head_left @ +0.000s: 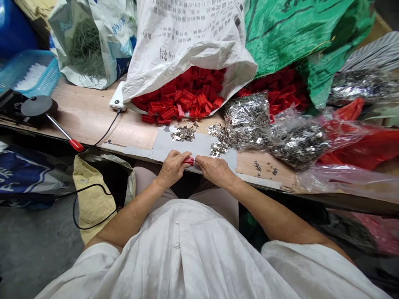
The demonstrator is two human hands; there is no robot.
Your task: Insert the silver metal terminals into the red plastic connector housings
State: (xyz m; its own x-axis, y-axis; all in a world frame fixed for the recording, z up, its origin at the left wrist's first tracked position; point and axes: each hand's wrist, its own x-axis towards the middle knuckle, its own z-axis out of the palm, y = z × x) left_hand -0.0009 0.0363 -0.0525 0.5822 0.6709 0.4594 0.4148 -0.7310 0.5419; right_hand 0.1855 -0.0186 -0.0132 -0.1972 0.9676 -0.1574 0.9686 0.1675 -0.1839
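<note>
My left hand (171, 169) is closed around a small red plastic housing (188, 160) at the bench's front edge. Close on its right, my right hand (215, 169) has its fingers pinched together at the housing's end. A tiny metal piece seems to be at those fingertips, too small to make out well. Just beyond the hands, a pile of small metal pieces (182, 133) lies on a grey mat (165, 143), with another metal pile (220, 148) to its right. Red plastic housings (187, 97) spill from the mouth of a white woven sack (193, 29) behind.
To the right lie clear bags of metal parts (247, 118) and a green sack (299, 29) with red housings. A lever tool with a red grip (76, 145), a white power strip (117, 97) and a blue basket (46, 79) are left. A yellowish sack (90, 199) stands below.
</note>
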